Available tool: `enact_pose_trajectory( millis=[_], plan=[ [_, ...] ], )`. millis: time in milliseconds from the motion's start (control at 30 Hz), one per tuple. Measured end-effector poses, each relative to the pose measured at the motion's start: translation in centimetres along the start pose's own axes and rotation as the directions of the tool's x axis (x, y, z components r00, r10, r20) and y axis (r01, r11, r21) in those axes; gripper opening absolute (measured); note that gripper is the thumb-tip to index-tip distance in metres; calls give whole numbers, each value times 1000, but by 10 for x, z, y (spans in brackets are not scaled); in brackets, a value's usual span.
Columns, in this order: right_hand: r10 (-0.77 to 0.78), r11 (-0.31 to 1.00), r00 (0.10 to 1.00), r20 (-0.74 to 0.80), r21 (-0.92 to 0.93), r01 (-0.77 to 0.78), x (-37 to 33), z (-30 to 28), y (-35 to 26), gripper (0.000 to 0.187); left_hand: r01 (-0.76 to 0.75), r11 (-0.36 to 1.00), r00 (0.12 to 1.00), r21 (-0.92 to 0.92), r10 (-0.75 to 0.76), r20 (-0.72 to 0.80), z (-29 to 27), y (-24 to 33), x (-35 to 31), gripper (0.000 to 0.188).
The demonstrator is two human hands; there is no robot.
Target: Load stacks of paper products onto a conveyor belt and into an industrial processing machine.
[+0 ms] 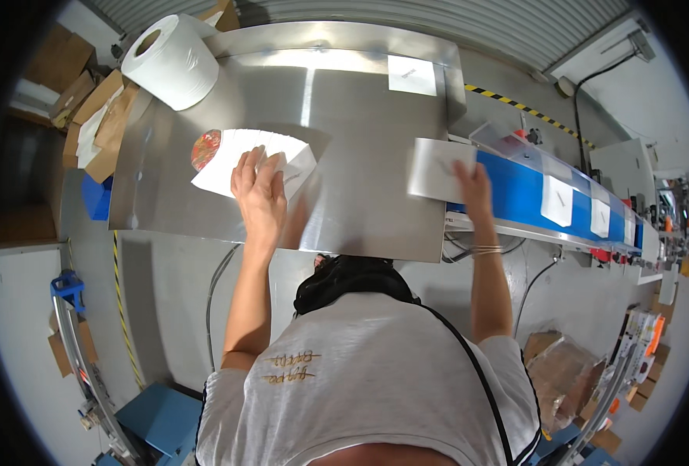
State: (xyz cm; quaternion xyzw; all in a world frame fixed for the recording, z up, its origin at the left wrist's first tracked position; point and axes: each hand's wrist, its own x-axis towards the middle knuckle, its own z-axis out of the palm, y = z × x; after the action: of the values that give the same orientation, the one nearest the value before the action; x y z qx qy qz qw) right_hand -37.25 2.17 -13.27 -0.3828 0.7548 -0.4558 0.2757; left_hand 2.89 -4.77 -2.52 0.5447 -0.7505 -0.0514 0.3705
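A fanned row of flat white packets [232, 167] lies on the steel table, each overlapping its neighbour. My left hand [259, 186] is closed over the right part of this row, fingers curled onto the top packets. A round red patterned piece [205, 150] shows at the row's left end, partly covered. At the table's right edge, where the blue conveyor begins, my right hand [475, 186] grips a single white packet [433, 167] by its right side. Motion smears that packet and the fingers on it. Farther along the blue conveyor belt [507, 186] lie more white packets [557, 202], spaced apart.
A steel table [360, 155] with a raised back rim spans the front. One white packet [412, 75] lies at its far right; a large white roll [170, 62] stands far left. Cardboard boxes [100, 128] sit beyond the left edge. A clear guard [507, 142] runs along the conveyor.
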Motion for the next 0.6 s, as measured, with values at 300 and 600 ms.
enact_pose_trajectory(
  millis=[300, 600],
  plan=[
    [-515, 745, 855, 65, -459, 484, -8, 18, -72, 57, 13, 1000, 1000, -7, -13, 4, 3, -2, -2, 27],
    [-696, 621, 485, 530, 103, 777, -25, 180, -138, 47, -11, 1000, 992, 14, 9, 124, -4, 11, 5, 34]
  ],
)
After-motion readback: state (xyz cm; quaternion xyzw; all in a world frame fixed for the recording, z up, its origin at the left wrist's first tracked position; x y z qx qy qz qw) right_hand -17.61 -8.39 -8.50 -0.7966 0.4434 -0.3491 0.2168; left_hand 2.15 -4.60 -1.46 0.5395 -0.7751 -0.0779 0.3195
